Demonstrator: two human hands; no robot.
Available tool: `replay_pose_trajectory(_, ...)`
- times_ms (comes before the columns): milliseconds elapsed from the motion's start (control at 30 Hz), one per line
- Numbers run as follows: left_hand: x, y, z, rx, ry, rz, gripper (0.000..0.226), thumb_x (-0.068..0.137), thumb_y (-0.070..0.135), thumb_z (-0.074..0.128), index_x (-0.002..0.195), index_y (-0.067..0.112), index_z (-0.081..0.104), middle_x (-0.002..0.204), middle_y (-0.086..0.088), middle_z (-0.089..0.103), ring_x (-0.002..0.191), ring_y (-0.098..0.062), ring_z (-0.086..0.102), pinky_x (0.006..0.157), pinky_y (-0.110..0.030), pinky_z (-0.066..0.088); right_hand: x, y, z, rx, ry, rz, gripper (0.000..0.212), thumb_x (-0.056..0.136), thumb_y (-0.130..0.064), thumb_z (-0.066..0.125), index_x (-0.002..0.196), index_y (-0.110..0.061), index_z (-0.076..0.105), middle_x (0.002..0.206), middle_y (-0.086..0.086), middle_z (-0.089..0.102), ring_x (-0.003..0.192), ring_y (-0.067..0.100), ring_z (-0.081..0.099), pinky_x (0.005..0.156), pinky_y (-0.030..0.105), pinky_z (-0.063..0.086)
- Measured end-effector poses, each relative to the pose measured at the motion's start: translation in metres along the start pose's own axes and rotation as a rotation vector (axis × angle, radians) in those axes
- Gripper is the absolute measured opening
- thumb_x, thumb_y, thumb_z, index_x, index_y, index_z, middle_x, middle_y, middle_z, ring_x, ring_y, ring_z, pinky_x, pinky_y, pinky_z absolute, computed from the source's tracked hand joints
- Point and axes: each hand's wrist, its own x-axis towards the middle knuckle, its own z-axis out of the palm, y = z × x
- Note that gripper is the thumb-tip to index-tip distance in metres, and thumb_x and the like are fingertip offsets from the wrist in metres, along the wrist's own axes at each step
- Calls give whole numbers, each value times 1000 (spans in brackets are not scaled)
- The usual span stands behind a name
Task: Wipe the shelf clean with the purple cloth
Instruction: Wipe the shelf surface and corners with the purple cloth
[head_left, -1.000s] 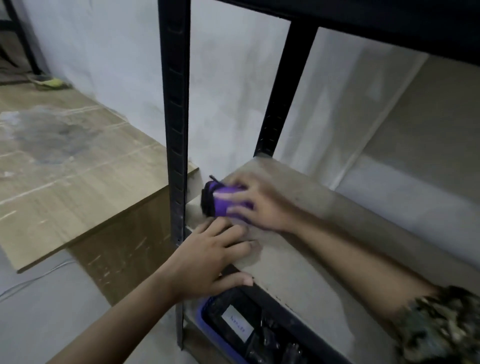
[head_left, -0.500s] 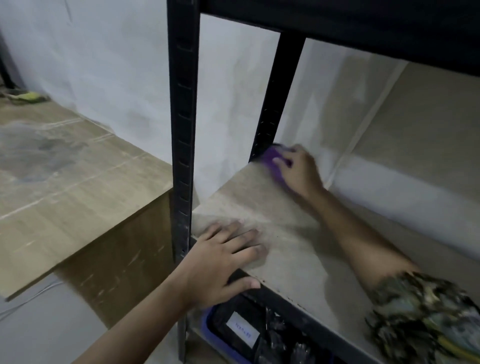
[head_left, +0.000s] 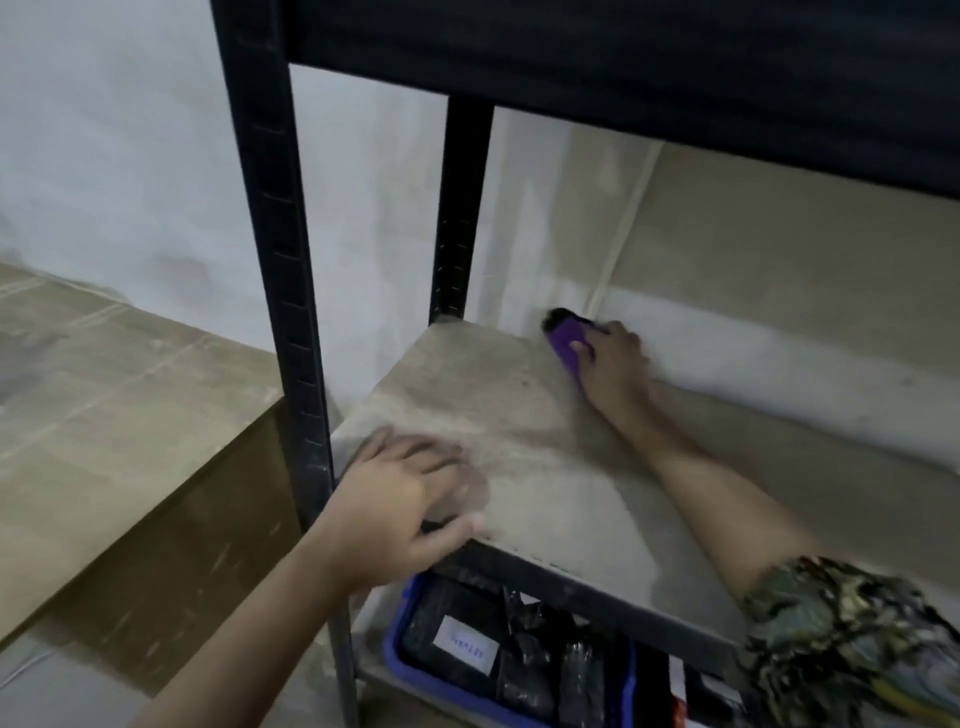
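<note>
Right hand: your right hand (head_left: 613, 364) was at the back of the shelf (head_left: 545, 467), close to the wall (head_left: 753, 353), with its fingers curled over the purple cloth (head_left: 567, 347) and pressing it down on the board.
Purple cloth: it lay bunched under your right fingers, on the rear part of the shelf, to the right of the rear post (head_left: 462, 218); a dark edge showed at its far end.
Left hand: your left hand (head_left: 405, 499) rested flat on the front left corner of the shelf, fingers spread and straight, thumb hooked over the front edge, holding nothing.
Hands apart: the two were well apart, one at the front edge and one at the back.
Shelf: a pale, dusty board in a black metal frame, its front post (head_left: 275, 260) just left of your left hand.
Below: a blue bin (head_left: 400, 644) with dark contents and a white label stood on the level underneath.
Sleeve: your right arm wore a patterned sleeve (head_left: 841, 634).
Left side: a wooden counter (head_left: 104, 374) stood beside the frame.
</note>
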Motion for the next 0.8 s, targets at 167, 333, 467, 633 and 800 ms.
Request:
replay_pose_trajectory(167, 27, -8, -1, -198, 193, -208, 57, 83, 48, 19, 113, 23, 60, 127, 0, 57, 120, -19, 47, 102, -33, 34, -93, -74, -7, -36, -252, -296, 47, 95, -35, 42, 141, -34, 33, 139, 11, 37, 124, 32, 36, 97, 43, 35)
replay_pose_trajectory(333, 36, -16, 15, -142, 90, -303, 65, 82, 61, 24, 127, 21, 49, 145, 0, 41, 138, -19, 29, 113, -42, 25, -131, 4, -27, -80, -223, -42, 32, 94, -36, 39, 122, -32, 54, 132, 9, 52, 117, 33, 49, 92, 40, 41)
replay_pose_trajectory(467, 41, -15, 13, -105, 36, -290, 58, 88, 48, 26, 140, 24, 35, 153, 4, 28, 143, -15, 17, 113, -40, 16, -126, 84, -58, -216, -162, 289, 36, 96, -31, 36, 128, -25, 52, 129, 16, 49, 114, 36, 45, 96, 41, 41)
replay_pose_trajectory(633, 39, -13, 9, -155, 52, -280, 59, 85, 43, 16, 136, 28, 43, 151, 6, 31, 142, -12, 18, 110, -38, 19, -128, 31, -75, -31, -97, 113, 31, 95, -22, 43, 122, -14, 58, 120, 19, 60, 106, 34, 57, 87, 37, 46)
replay_pose_trajectory(800, 45, -18, 15, -175, 82, -307, 63, 87, 49, 12, 133, 27, 49, 148, 3, 38, 141, -13, 24, 114, -42, 22, -170, -66, -34, -91, -294, -234, 53, 95, -46, 35, 143, -47, 12, 152, 2, 27, 124, 33, 32, 102, 51, 30)
